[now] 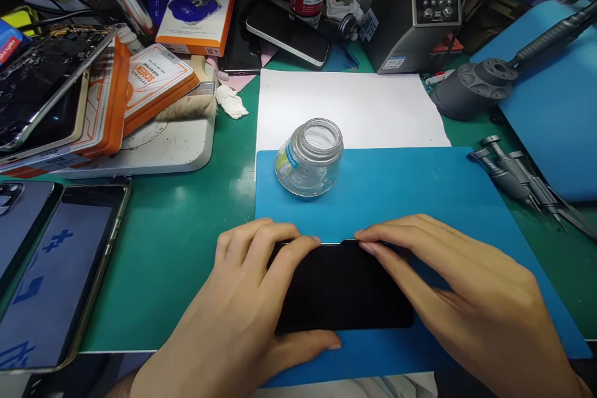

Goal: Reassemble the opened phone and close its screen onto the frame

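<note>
A black phone or phone screen (345,289) lies lengthwise on the blue mat (396,183), its dark face up. My left hand (259,289) grips its left part, fingers over the far edge and thumb along the near edge. At the far edge, my right hand (459,286) pinches a thin black strip (349,241) between thumb and index finger. That strip runs along the edge; the right fingers hide most of it. Beyond the hands stands an open glass jar (310,158) with a small label.
Two phones (69,273) lie at the left. Behind them are stacked boxes (161,84) and a brush (189,106). White paper (349,106) is under the mat's far side. Metal nozzles (517,174), a dark tool holder (476,87) and a grey device (413,18) stand right.
</note>
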A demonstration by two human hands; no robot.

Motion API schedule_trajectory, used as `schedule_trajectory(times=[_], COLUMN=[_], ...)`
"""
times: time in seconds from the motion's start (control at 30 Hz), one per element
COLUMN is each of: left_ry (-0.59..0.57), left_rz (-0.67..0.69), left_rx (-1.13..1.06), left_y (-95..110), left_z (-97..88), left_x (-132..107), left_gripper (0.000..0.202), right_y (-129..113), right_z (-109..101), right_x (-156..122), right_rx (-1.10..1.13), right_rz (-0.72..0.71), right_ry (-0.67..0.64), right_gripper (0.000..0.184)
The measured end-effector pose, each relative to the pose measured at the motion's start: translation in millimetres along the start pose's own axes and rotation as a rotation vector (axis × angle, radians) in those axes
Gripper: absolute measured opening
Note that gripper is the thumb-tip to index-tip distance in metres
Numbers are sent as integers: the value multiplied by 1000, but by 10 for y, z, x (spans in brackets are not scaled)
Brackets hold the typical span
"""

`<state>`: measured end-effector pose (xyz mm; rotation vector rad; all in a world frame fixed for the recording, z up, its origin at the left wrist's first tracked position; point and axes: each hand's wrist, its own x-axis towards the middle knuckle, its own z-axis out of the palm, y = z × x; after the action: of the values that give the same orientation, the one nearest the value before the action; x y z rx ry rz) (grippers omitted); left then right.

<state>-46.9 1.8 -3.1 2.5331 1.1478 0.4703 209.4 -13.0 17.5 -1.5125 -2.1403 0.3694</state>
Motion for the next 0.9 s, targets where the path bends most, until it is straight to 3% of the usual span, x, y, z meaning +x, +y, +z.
schedule_trajectory(times=[0.23,0.33,0.53,0.9], left_ry=[-7,-13,-36,-22], left_rz=[-6,-16,8,22], left_rx=[-8,-6,0,29], left_y=[5,-1,-19,-40], left_z=[-4,5,8,50], left_x=[5,-4,-29,-50], left_gripper=[89,88,84,79], right_y=[42,85,162,229], right_z=[-61,-130,-273,-321], right_x=[-6,127,380,424], right_rx=[-130,39,349,393], right_rz=[-116,-4,358,462], right_ry=[-26,-115,-377,-422], right_gripper=[18,21,19,17])
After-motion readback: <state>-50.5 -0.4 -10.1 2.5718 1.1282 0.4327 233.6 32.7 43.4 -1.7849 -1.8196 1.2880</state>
